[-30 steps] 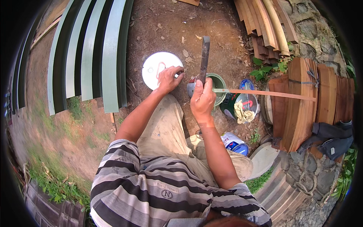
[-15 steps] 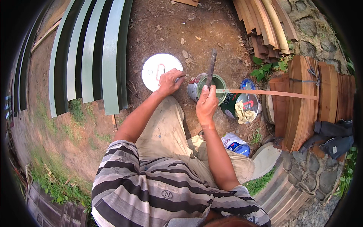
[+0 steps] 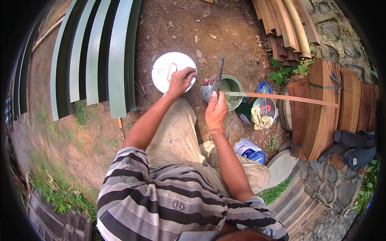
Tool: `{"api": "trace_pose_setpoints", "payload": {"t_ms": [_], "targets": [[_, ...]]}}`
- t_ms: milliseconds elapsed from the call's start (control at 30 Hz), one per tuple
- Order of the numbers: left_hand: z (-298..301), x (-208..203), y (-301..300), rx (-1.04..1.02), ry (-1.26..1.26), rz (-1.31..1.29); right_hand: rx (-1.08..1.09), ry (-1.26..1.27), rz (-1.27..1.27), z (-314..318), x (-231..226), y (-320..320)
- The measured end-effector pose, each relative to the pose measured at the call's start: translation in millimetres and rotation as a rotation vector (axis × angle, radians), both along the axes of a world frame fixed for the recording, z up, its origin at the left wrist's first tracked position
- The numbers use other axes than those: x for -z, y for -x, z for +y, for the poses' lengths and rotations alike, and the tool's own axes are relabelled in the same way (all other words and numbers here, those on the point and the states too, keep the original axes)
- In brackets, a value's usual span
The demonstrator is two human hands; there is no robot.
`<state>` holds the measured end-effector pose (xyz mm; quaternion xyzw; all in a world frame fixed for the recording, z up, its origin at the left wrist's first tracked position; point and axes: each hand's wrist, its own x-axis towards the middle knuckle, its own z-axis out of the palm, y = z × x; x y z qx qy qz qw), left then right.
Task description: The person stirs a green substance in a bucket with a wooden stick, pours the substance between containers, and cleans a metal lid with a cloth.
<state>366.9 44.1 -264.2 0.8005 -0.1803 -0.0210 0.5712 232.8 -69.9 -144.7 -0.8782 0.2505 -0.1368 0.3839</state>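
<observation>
My left hand (image 3: 179, 83) is closed, fingers pinched together, over the right part of a round white lid (image 3: 164, 66) with a red-outlined mark. Whatever the fingertips may hold is too small to make out. My right hand (image 3: 217, 111) grips a dark, flat stick (image 3: 220, 70) that points away from me, beside the rim of an open paint can (image 3: 238, 90) holding grey-green paint. A thin wooden strip (image 3: 281, 97), green at its left end, reaches from over the can to the stacked boards; whether my right hand touches it I cannot tell.
Right of the paint can lies a dark green can (image 3: 243, 109) with a crumpled cream cloth (image 3: 262, 120). A white-and-blue can (image 3: 246, 148) is by my right leg. Green-painted boards (image 3: 118, 60) lie left; bundled boards (image 3: 317, 132) and more lumber (image 3: 281, 24) are right.
My right hand and its stick have shifted slightly left, showing more of the paint can's opening. My left hand has lifted slightly, its fingers drawn closer together over the lid.
</observation>
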Motion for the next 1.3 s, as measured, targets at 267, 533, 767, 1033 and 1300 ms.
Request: {"api": "trace_pose_setpoints", "payload": {"t_ms": [267, 533, 767, 1033, 1300], "targets": [[-0.3, -4.8, 0.2, 0.030, -0.037, -0.045, -0.034, 0.024, 0.028, 1.3, -2.5, -1.9], [1.3, 3.1, -1.2, 0.046, -0.047, -0.146, -0.101, 0.044, -0.060, 2.9, -23.8, -12.2], [0.6, -0.8, -1.6, 0.025, -0.035, -0.120, -0.130, 0.040, -0.182, 4.3, -43.2, -23.6], [0.5, -0.3, -1.8, 0.058, -0.045, -0.147, -0.155, 0.098, -0.177, 2.9, -37.5, -23.9], [3.1, -1.6, -0.9, 0.102, -0.063, -0.136, -0.218, 0.192, 0.116, -2.9, -9.9, -11.8]]}}
